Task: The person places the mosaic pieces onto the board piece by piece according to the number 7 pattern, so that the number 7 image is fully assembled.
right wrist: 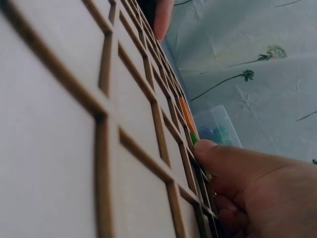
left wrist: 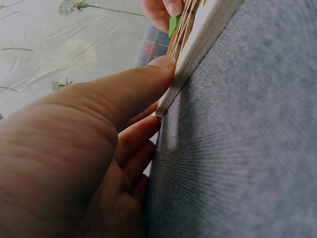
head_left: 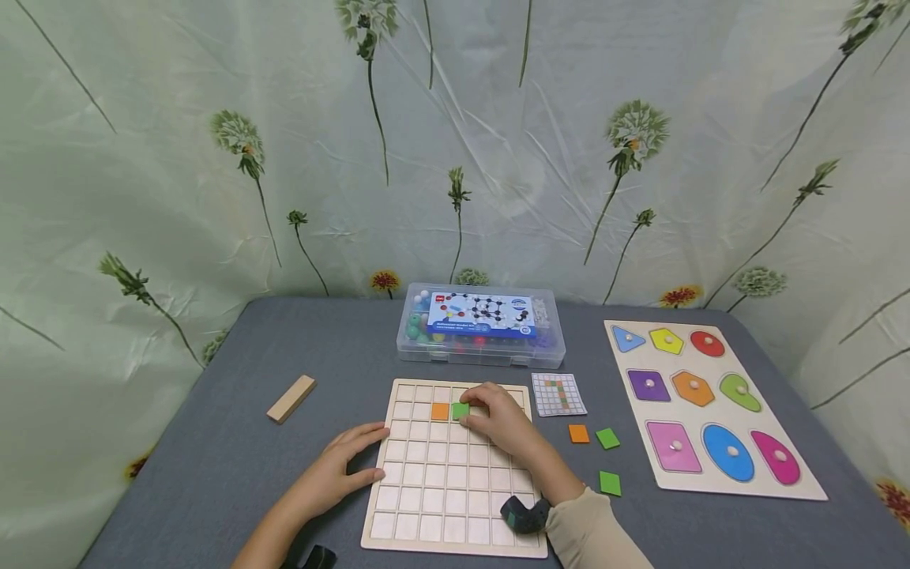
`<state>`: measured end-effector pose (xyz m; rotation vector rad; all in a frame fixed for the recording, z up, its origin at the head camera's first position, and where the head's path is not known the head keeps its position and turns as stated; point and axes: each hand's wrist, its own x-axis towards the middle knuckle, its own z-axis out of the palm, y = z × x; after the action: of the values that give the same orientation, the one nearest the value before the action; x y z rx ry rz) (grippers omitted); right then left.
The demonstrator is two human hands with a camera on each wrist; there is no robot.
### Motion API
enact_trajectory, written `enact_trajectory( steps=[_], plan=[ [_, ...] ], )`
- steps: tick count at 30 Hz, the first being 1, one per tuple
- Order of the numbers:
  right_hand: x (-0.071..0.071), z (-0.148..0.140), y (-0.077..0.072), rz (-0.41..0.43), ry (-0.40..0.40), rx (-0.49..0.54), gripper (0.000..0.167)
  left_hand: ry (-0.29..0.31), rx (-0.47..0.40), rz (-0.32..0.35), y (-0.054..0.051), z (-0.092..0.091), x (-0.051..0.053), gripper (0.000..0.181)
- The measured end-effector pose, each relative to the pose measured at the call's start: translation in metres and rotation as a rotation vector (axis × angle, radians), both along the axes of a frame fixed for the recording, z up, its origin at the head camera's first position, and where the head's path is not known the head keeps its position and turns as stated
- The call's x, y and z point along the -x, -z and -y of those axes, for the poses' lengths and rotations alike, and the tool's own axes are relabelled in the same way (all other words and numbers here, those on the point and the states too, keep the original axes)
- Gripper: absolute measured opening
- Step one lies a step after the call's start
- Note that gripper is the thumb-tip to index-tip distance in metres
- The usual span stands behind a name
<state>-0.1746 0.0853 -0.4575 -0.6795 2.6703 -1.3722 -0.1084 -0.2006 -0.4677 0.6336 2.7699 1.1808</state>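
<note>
While pinching a green tile (head_left: 460, 411) between thumb and forefinger of the right hand (head_left: 501, 423), holds it near the middle of the frame, at the second row of a gridded wooden board (head_left: 430, 474) in the lower centre. Has the left hand (head_left: 334, 470) at the board's left edge, with thumb and fingers parted and touching the rim, gripping no tile.

Turns, by the look of it, on one relation: immediately right of the orange tile (head_left: 440, 411), in the same row and the next column. Offers no long axis in so square a piece; probably calls instead for sides parallel to the cell walls. Looks somewhat tilted in the left wrist view; cannot tell whether any edge touches the recess. Lies right at the fingertips of the right hand, clearly the nearer, and up and to the right of the left hand, well apart from it.

Farther right in the frame, shows a pattern card (head_left: 559, 394) just beside the board, and below that, on the table (head_left: 213, 474), a loose orange tile (head_left: 579, 434) and two loose green tiles (head_left: 610, 483).
</note>
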Motion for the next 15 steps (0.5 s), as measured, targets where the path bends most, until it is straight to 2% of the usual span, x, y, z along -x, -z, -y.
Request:
enact_trajectory(
  steps=[5,12,15],
  plan=[
    [0.0002,-0.0004,0.0004,-0.016,-0.008,-0.022,0.025,-0.002,0.005,-0.001,-0.0001,0.0001,0.0000,0.058],
    [-0.0004,0.0003,0.0003,-0.029,-0.002,-0.043,0.017,-0.007,0.005,0.017,0.0004,0.0002,-0.0002,0.058],
    [-0.0011,0.0005,-0.0011,-0.016,0.007,-0.050,0.019,-0.006,0.001,0.015,0.0009,0.0003,0.0000,0.058]
  ],
)
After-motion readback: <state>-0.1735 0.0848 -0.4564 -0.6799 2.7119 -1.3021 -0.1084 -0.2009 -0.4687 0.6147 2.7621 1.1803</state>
